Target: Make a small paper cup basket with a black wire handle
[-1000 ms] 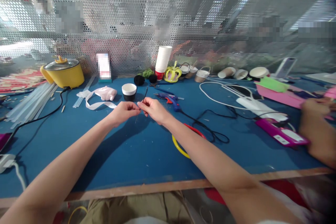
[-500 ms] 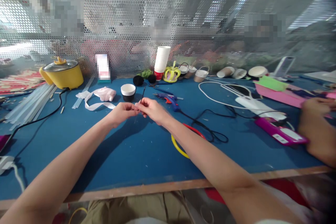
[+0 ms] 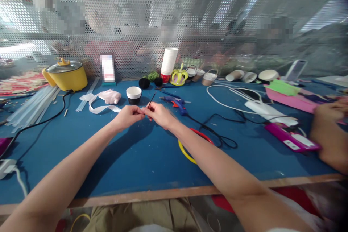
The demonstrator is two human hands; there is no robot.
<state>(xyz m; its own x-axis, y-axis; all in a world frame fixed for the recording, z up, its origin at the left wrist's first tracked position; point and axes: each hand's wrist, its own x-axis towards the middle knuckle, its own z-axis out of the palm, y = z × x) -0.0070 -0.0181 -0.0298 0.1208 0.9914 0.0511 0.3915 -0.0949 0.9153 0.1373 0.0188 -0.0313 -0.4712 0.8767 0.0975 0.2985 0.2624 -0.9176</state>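
My right hand (image 3: 160,115) is closed in a pinch on a thin dark stick (image 3: 152,98), which leans up and to the right from the fingers. My left hand (image 3: 128,117) is also pinched, its fingertips meeting those of the right; whatever lies between them is too small to make out. Just behind the hands stands a white paper cup with a black lower band (image 3: 134,95). To the right lies a blue glue gun (image 3: 177,104). A white ribbon (image 3: 102,109) curls on the left beside a pale pink bundle (image 3: 111,96).
A yellow electric pot (image 3: 66,76) and clear glue sticks (image 3: 32,110) occupy the left. Stacked paper cups (image 3: 169,61) and a yellow crown-like piece (image 3: 179,76) stand along the back. A purple power strip (image 3: 290,138) lies right, near another person's arm (image 3: 330,137). A red-yellow ring (image 3: 186,152) lies under my right forearm.
The thin dark stick has swung from nearly upright to leaning further right. Both hands stay pinched together in almost the same place, and the view has shifted slightly.
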